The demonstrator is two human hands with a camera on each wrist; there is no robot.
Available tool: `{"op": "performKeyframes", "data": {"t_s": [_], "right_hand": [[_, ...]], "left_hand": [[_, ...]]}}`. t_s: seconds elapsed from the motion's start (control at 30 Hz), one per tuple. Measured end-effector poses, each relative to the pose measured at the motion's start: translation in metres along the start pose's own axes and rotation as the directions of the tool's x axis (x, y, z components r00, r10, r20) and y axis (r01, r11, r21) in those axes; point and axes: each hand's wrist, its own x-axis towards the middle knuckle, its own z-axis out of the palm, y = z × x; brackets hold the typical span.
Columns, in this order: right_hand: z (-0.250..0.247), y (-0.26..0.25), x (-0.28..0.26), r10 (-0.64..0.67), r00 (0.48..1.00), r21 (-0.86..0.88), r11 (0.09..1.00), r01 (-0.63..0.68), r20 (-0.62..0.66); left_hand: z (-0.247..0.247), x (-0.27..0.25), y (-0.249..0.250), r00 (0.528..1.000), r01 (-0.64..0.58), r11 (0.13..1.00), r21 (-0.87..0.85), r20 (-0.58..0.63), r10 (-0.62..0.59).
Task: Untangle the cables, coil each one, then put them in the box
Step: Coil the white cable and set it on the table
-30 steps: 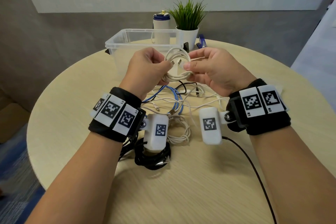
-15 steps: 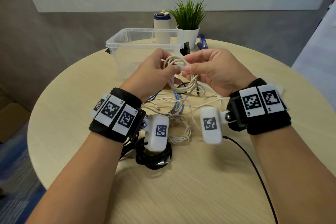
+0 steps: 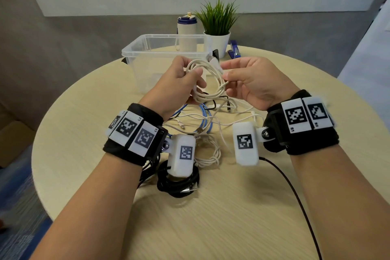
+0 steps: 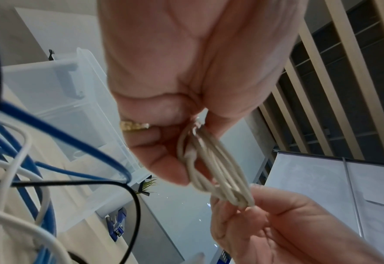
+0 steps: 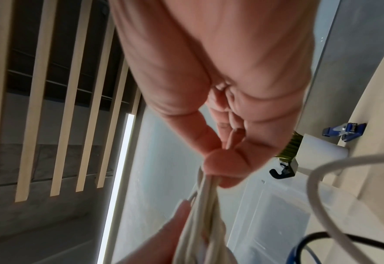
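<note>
Round table [image 3: 88,95], white cable coil [image 3: 207,82] pinched between left hand [image 3: 179,82] and right hand [image 3: 257,82], above tangled cables [image 3: 202,116]

White cable [image 3: 211,82] coiled, held above tangled cables [image 3: 202,116], clear box [image 3: 147,48] behind

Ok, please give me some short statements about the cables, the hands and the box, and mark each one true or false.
1. Both hands hold the white cable coil. True: left hand, right hand.
2. The clear plastic box already holds a coiled cable. False: no cable shows inside it.
3. A coiled black cable lies on the table. True.
4. The blue cable is in the left hand. False: it lies on the table.
</note>
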Motion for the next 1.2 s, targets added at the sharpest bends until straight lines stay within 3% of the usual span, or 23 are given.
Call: {"op": "performKeyframes", "data": {"t_s": [0.2, 0.5, 0.7, 0.83, 1.0, 1.2], "right_hand": [[0.002, 0.001, 0.002, -0.053, 0.998, 0.027, 0.998, 0.054, -0.023], [0.009, 0.007, 0.001, -0.127, 0.992, -0.087, 0.988, 0.128, 0.014], [0.008, 0.006, 0.005, -0.095, 0.991, -0.037, 0.995, 0.091, -0.091], [0.005, 0.009, 0.008, -0.092, 0.979, -0.087, 0.993, 0.078, -0.180], [0.007, 0.010, 0.005, -0.058, 0.998, -0.280, 0.959, 0.048, -0.029], [0.006, 0.006, 0.000, 0.016, 0.996, -0.276, 0.961, 0.008, 0.084]], "left_hand": [[0.003, 0.004, -0.001, 0.997, -0.006, 0.999, -0.032, -0.079, 0.003], [0.003, 0.003, -0.004, 0.999, 0.026, 0.992, 0.127, 0.026, -0.030], [0.004, 0.002, -0.002, 1.000, 0.013, 0.994, 0.112, 0.012, -0.014], [0.006, 0.000, -0.001, 0.998, -0.060, 0.994, 0.089, 0.035, 0.057], [0.005, 0.001, -0.002, 0.994, -0.096, 0.993, 0.069, 0.061, 0.092], [0.006, 0.001, -0.003, 0.999, -0.044, 0.999, 0.030, -0.005, 0.045]]}}
